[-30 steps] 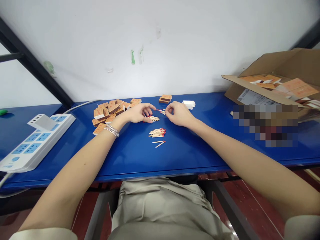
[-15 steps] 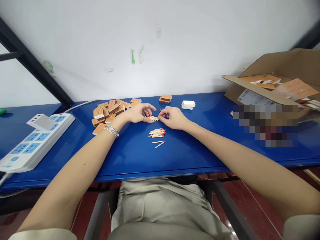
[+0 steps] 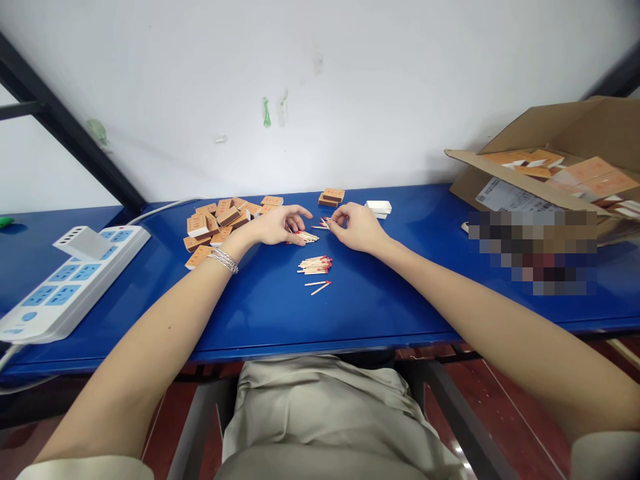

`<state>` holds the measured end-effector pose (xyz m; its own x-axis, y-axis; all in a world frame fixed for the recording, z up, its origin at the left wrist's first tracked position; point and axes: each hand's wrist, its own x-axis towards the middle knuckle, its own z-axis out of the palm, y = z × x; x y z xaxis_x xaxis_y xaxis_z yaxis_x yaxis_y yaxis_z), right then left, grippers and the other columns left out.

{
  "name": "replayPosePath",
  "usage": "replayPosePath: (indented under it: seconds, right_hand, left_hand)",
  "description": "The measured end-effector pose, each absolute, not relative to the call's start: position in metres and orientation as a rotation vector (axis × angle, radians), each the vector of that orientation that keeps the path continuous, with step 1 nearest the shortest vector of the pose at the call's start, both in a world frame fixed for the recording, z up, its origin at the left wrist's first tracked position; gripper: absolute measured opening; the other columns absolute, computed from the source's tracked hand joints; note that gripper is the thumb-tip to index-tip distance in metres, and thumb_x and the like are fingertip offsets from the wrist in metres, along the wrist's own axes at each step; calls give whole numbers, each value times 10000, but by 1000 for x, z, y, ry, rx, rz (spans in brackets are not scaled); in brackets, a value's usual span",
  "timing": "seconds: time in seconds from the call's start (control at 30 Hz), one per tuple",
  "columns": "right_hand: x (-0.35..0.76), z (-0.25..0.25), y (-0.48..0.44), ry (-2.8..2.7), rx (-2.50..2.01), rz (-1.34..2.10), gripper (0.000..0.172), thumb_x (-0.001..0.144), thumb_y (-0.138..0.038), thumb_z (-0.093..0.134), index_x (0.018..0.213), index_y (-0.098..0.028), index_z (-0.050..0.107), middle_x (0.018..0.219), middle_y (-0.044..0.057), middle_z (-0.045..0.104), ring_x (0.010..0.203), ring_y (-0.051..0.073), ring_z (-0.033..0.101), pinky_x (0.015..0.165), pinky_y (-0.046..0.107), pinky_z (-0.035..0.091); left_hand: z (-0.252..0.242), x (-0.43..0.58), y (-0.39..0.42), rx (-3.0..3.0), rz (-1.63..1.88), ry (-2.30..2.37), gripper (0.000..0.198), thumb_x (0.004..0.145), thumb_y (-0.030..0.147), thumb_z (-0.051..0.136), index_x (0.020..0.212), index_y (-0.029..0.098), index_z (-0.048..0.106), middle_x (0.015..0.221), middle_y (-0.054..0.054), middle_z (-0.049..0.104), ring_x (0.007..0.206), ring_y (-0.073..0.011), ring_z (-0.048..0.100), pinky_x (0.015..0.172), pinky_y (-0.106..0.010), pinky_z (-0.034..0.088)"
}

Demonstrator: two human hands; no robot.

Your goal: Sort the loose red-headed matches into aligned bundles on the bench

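Observation:
My left hand (image 3: 275,227) rests with curved fingers just beside a small bunch of red-tipped wooden matchsticks (image 3: 306,236) lying on the blue table (image 3: 395,293). My right hand (image 3: 355,228) pinches a few matchsticks (image 3: 321,224), whose tips stick out to the left. A larger heap of matchsticks (image 3: 315,265) lies nearer me, and two loose matchsticks (image 3: 317,287) lie just below it. Left of my left hand is a pile of orange-and-white matchboxes (image 3: 213,223). Behind my hands stands a small stack of matchboxes (image 3: 331,195).
A white box tray (image 3: 379,209) sits right of my right hand. A white-and-blue power strip (image 3: 75,283) lies at the table's left. An open cardboard box (image 3: 545,167) holding matchboxes stands at the right, beside a pixelated patch. A white wall rises behind.
My right hand has moved back to the right, away from the bunch under my left hand, with a few matchsticks at its fingertips. My left hand has barely moved.

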<state>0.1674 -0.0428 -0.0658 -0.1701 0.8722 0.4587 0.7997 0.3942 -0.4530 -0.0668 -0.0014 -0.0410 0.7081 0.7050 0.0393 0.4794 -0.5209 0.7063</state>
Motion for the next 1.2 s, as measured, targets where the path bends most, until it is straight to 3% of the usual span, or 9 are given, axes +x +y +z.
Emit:
replayPosePath:
  seconds: [0.17,0.57,1.2]
  right_hand:
    - [162,-64,-50,-2091,-1290,254,172,789,-301,650,830,-158,735,784,61,681,663,151,558,673,299,435]
    - [152,-72,-49,-2189,-1121,301,141,817,-218,604,836,-157,730,748,40,671,643,134,525,663,279,407]
    - [166,-66,-47,-2031,-1355,181,190,790,-246,616,852,-138,760,749,62,696,637,150,559,647,295,420]
  left_hand:
    - [-43,-67,-2,2171,445,873,766,623,277,841,1289,130,492,973,-84,664,815,-149,604,787,-324,492]
    - [-41,-67,-1,2233,426,852,666,657,303,835,1231,137,542,957,-76,670,810,-151,613,774,-326,490]
    - [-41,-67,-1,2218,427,893,674,647,299,839,1231,116,557,966,-82,669,833,-154,607,813,-338,498]
